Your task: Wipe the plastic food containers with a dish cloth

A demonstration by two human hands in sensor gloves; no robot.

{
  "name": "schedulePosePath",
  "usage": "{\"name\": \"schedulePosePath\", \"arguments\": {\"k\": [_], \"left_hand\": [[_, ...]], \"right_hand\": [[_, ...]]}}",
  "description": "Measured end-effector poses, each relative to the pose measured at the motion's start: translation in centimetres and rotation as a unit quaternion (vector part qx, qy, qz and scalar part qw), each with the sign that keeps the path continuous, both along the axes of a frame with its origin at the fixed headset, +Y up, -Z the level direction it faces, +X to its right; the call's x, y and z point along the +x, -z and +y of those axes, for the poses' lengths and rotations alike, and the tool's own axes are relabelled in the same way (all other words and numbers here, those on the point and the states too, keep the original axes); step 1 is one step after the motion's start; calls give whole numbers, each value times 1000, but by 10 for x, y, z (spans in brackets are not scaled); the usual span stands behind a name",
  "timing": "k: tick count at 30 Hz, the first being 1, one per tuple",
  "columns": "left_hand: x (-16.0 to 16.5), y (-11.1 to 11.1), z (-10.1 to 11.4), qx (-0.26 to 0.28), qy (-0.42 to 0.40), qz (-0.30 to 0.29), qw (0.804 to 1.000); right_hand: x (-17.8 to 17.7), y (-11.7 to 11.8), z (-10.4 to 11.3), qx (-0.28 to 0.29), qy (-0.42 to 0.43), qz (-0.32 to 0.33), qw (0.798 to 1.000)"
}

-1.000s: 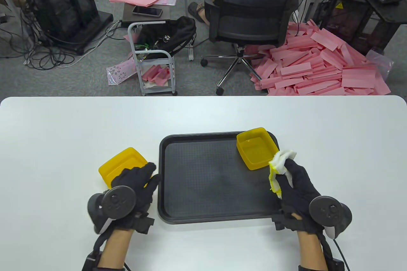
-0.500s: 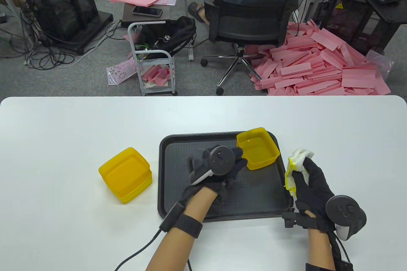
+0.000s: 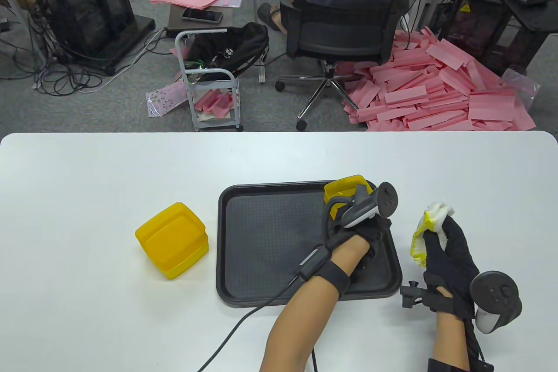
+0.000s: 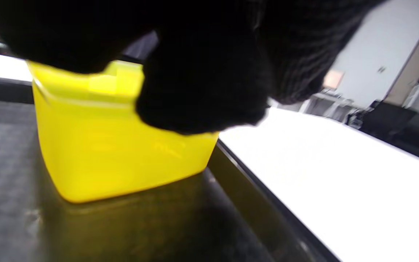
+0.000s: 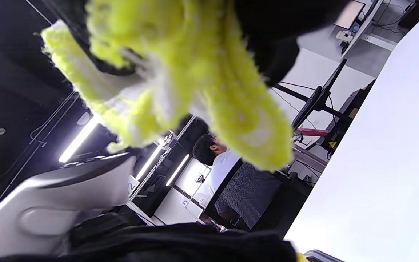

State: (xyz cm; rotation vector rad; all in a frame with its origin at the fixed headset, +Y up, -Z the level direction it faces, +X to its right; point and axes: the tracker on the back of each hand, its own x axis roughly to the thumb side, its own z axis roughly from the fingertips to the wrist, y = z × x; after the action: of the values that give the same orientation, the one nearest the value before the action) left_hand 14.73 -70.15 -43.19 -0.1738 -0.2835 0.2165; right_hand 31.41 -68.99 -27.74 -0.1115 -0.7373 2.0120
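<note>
- The left hand (image 3: 364, 232) reaches across the black tray (image 3: 270, 250); its fingers (image 4: 202, 91) press on the rim of the yellow container (image 4: 122, 145) at the tray's far right corner.
- The right hand (image 3: 449, 258) grips the bunched dish cloth (image 3: 429, 228), raised beside the tray.
- Stacked yellow containers (image 3: 172, 239) sit on the tabletop (image 3: 87, 215), left of the tray.

High table view looking down, wrist views close, tray (image 3: 270, 237) shared

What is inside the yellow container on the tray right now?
Nothing shows in the far corner of the yellow container on the black tray. The left hand reaches over its rim, covering the rest of the inside, so the contents cannot be confirmed.
</note>
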Motion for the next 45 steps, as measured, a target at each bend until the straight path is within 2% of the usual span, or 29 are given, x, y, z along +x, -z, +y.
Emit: {"name": "schedulePosePath", "arguments": {"k": [3,4,6,8,10,17,23,28,32,36,39,45], "left_hand": [[5,5,-11,-22,-6,48,999],[4,7,-16,-42,-8,88,995],[2,9,-25,-84,-31,113,990],[0,8,-27,-65,-54,131,988],[-3,6,-28,-61,-38,144,987],[-21,-8,-19,-17,-31,140,989],[-61,-28,0,22,-74,157,985],[-99,-45,5,57,-118,180,975],[-125,-63,8,79,-132,168,974],[-151,-80,12,77,-154,149,974],[-168,-93,14,88,-193,137,968],[-196,-117,14,108,-225,85,965]], "right_hand": [[-1,0,0,0,1,2,1000],[-1,0,0,-1,2,4,1000],[0,0,-1,1,5,7,1000],[0,0,0,3,10,10,1000],[0,0,0,6,16,13,1000],[-4,0,0,8,28,28,999],[-16,1,1,6,12,48,999],[-23,1,2,4,2,62,998],[-27,1,2,2,-6,69,998],[-33,1,2,-1,-22,76,997],[-35,2,1,-3,-33,78,996],[-40,2,0,-10,-55,80,995]]}}
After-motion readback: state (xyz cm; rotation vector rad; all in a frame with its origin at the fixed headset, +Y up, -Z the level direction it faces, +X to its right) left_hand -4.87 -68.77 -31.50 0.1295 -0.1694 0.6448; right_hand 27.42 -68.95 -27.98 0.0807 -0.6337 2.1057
